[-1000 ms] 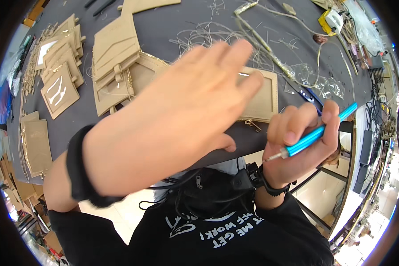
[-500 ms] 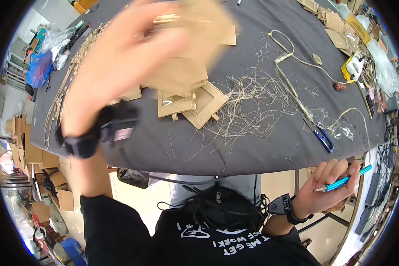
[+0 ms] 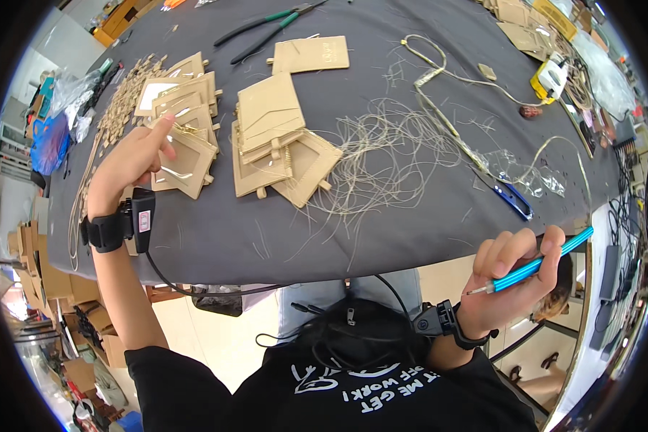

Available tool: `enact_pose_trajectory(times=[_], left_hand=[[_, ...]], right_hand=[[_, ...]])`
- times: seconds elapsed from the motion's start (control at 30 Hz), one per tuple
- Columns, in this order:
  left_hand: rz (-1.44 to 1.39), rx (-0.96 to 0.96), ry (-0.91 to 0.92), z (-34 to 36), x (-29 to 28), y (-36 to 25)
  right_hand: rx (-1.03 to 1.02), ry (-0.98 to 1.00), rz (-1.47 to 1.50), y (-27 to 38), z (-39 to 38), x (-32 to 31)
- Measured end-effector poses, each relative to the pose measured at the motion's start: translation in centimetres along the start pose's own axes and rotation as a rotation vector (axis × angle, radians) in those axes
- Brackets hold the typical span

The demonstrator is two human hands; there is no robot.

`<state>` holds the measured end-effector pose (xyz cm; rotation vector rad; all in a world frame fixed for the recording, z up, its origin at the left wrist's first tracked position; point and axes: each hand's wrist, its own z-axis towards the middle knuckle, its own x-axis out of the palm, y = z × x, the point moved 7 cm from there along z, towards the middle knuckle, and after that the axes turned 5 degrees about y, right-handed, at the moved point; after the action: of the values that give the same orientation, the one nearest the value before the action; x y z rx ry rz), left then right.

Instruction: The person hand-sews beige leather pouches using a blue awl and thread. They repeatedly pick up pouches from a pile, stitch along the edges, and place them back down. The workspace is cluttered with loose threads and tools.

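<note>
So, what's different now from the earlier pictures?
The left hand carried a tan piece over the middle half a second ago; it has moved left to the pile of tan pieces. Whether it has let go is unclear. The piece at the table's front edge is gone from there. Unchanged: the right hand grips the blue pen-shaped tool; the thread tangle looks unmoved.

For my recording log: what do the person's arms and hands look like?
The left hand and right hand are bare, each with a black wrist strap and black device; the left device has a pale label and black cable. Short black sleeves.
</note>
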<state>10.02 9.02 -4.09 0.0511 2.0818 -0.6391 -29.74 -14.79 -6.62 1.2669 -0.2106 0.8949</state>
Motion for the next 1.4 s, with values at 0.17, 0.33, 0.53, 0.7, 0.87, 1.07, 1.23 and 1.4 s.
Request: enact_pose_trajectory(times=[0.17, 0.33, 0.53, 0.7, 0.87, 1.07, 1.23, 1.4], left_hand=[[0.21, 0.248, -0.29, -1.2, 2.0, -6.9], [0.514, 0.226, -0.174, 0.8, 5.9, -11.2], [0.47, 0.394, -0.219, 3.2, 5.6, -11.4], [0.19, 0.581, -0.037, 2.6, 6.1, -12.5], [-0.015, 0.717, 0.009, -2.0, 5.3, -15.6], [0.069, 0.969, 0.241, -6.5, 12.4, -21.1], [-0.026, 1.048, 0.235, -7.2, 16.2, -21.7], [0.163, 1.137, 0.2, -7.3, 14.5, -19.7]], right_hand=[[0.001, -0.029, 0.03, 0.4, 0.2, -0.8], [0.048, -0.006, 0.058, -0.3, -0.3, -0.4], [0.049, 0.059, -0.087, -0.5, -0.6, -0.1], [0.033, 0.088, -0.09, -0.6, -0.6, 0.1], [0.035, 0.018, -0.066, 0.3, -0.4, -0.4], [0.013, 0.062, 0.125, 0.7, -0.9, 0.7], [0.04, 0.108, -0.011, -0.1, -0.8, 1.3], [0.156, 0.135, -0.218, -2.3, 0.3, 1.8]])
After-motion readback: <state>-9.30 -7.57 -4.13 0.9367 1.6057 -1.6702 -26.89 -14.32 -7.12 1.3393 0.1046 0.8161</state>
